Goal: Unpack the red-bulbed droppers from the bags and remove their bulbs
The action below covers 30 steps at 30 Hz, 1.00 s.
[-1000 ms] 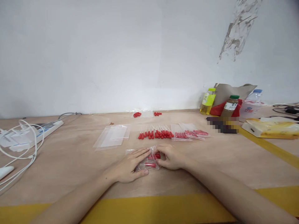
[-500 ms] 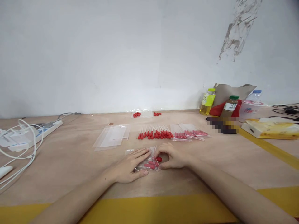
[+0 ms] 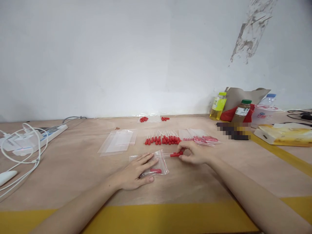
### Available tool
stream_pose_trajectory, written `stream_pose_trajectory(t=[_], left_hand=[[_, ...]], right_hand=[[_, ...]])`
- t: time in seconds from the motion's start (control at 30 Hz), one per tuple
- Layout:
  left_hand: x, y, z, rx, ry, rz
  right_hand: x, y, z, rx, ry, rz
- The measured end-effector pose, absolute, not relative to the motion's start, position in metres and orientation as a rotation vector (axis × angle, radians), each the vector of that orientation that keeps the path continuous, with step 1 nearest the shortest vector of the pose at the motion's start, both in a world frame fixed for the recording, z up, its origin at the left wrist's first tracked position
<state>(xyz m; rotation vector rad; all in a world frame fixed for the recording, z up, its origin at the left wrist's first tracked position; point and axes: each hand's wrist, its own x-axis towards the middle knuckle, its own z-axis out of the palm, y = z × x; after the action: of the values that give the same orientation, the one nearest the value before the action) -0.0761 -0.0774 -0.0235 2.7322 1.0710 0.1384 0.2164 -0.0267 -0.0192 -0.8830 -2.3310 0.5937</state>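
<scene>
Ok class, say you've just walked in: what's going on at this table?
A person's left hand lies on a clear bag with a red bulb showing inside. The right hand holds red-ended droppers, stems towards the bag's zip edge; whether their tips are inside is hard to tell. Behind are loose droppers, with flat bags to their left and filled bags to their right.

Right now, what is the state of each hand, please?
Left hand: open, laid flat on the clear bag.
Right hand: closed, pinching red-bulbed droppers by their red ends.
</scene>
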Motion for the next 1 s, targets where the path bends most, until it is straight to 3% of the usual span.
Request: stream_pose_trajectory(t=[0.33,0.5,0.67,1.0], left_hand=[[-0.072,-0.075,-0.011,2.563,1.067,0.133],[-0.034,-0.057,0.001,1.846,1.14,0.758],[0.009,-0.043,-0.005,1.033,1.128,0.979],[-0.045,0.038,0.024,1.223,1.399,0.904]], right_hand=[[0.239,-0.011,-0.012,-0.955,-1.735,1.02],[0.185,-0.029,-0.031,-0.88,-1.725,0.59],[0.155,-0.052,-0.038,-0.738,-1.968,0.14],[0.165,-0.05,-0.04,-0.851,-2.073,0.102]])
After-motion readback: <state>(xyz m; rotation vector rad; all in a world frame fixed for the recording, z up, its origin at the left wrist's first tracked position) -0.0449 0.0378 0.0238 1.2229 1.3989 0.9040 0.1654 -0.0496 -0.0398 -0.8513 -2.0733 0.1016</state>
